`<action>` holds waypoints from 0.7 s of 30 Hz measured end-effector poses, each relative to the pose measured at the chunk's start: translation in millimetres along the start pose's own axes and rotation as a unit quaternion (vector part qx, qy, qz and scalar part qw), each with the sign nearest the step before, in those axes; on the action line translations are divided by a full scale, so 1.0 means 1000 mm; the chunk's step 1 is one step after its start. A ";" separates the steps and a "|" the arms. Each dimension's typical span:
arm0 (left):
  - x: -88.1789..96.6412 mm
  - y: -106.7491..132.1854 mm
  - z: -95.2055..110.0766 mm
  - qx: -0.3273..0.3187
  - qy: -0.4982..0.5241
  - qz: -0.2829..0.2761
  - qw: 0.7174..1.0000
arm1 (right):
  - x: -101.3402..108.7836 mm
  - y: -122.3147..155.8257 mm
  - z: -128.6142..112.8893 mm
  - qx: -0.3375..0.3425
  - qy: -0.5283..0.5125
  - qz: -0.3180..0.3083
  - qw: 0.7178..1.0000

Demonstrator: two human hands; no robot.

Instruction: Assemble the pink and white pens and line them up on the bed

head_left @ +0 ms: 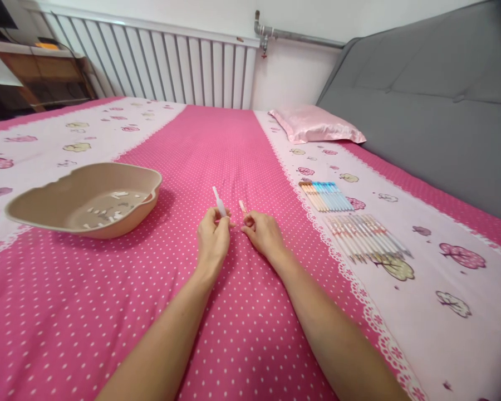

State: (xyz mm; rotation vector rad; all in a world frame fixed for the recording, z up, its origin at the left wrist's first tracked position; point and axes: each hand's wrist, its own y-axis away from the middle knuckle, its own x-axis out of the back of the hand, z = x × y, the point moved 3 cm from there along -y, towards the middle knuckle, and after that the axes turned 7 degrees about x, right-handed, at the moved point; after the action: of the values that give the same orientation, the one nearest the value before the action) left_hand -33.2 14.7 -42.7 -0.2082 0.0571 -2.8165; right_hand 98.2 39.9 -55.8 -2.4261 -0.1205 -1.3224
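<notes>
Above the pink dotted bedspread [242, 334], my left hand [214, 236] is closed on a slim, translucent white tube [219, 203]. The tube narrows towards its upper end and points up and slightly left. Close by on the right, my right hand [264, 231] pinches a short pink-and-white stick [242, 206], whose lower part is hidden by the fingers. A small gap separates the two hands. To their right lie a row of assembled-looking pens [367, 236] with patterned barrels and, behind it, a row of orange and blue sticks [325, 196].
On the left stands a beige plastic basin [83, 197] with several small white pieces [117, 216] in it. A pink satin pillow [317, 123] lies at the back right against a grey headboard [426, 100]. A white radiator [162, 61] runs along the wall.
</notes>
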 end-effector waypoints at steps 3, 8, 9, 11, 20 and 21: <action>-0.001 0.000 -0.002 0.005 -0.003 -0.006 1.000 | -0.001 0.000 -0.002 0.007 0.014 -0.010 1.000; -0.002 0.000 -0.003 0.009 0.006 -0.020 1.000 | 0.005 -0.003 0.002 -0.032 -0.004 0.003 0.999; -0.002 0.000 -0.002 0.010 0.003 -0.021 1.000 | 0.006 -0.003 0.004 -0.047 -0.006 0.012 0.999; -0.002 0.000 -0.002 0.012 -0.001 -0.020 1.000 | 0.007 -0.004 0.008 -0.067 -0.006 0.029 0.997; -0.002 0.000 -0.001 0.017 0.007 -0.021 1.000 | 0.008 -0.003 0.011 -0.100 -0.016 0.030 0.994; -0.002 0.001 -0.001 0.018 0.006 -0.022 1.000 | 0.007 -0.003 0.011 -0.098 -0.014 0.032 0.995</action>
State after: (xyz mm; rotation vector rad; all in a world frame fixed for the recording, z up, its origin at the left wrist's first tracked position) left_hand -31.2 14.9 -44.1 -0.1867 0.0058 -2.8603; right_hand 110.1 45.9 -54.2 -2.5884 0.0821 -1.3274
